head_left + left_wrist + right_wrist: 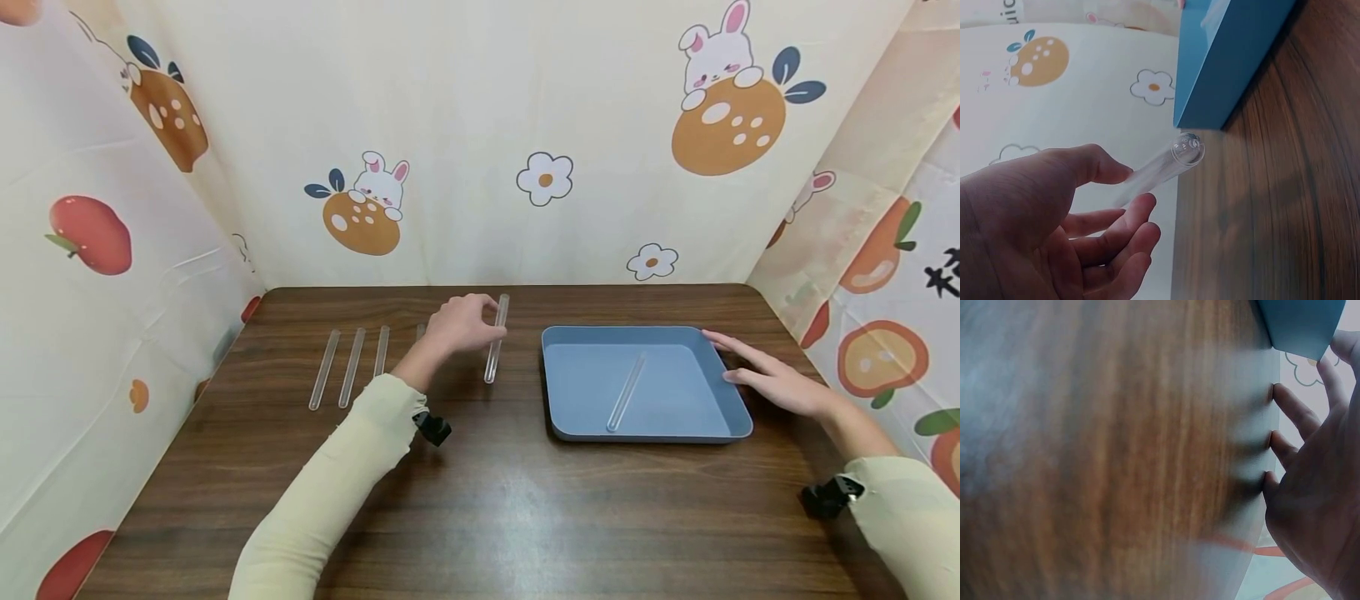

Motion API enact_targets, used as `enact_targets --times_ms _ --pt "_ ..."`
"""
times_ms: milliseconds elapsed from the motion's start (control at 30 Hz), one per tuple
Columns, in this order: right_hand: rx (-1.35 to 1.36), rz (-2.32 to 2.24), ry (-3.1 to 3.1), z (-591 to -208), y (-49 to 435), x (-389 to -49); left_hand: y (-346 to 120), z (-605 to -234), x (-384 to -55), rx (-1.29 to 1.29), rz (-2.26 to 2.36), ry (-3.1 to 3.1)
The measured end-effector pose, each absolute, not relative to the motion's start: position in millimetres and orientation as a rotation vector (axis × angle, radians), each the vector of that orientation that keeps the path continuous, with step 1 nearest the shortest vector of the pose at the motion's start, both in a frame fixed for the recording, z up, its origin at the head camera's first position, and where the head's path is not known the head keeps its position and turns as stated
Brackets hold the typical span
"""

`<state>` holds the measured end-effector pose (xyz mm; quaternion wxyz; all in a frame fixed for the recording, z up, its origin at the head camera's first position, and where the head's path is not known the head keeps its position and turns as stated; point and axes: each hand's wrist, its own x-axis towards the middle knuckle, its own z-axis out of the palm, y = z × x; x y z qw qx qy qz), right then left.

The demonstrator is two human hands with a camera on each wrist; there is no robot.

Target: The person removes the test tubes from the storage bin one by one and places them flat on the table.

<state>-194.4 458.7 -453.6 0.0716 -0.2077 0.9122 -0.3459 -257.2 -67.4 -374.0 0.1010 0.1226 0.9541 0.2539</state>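
My left hand (461, 325) pinches a clear test tube (492, 364) between thumb and fingers, left of the blue tray (682, 396). In the left wrist view the rounded end of this test tube (1186, 150) points toward the tray's corner. Another clear test tube (626, 393) lies slanted inside the tray. At the tray's right rim rests my right hand (780, 385), its fingers extended. The right wrist view has the thumb and index finger at the tray's wall (1304, 325), the other fingertips down on the table.
Several more clear test tubes lie in a row on the left of the table, among them one test tube (325, 371) at the far end; my left arm partly covers others. A printed curtain (465, 125) stands behind the wooden table (525, 517) and along both sides.
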Motion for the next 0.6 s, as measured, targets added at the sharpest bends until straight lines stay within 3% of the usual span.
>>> enact_targets --times_ms 600 --pt "-0.587 -1.013 2.747 -454 459 -195 -106 -377 -260 0.202 0.655 2.861"
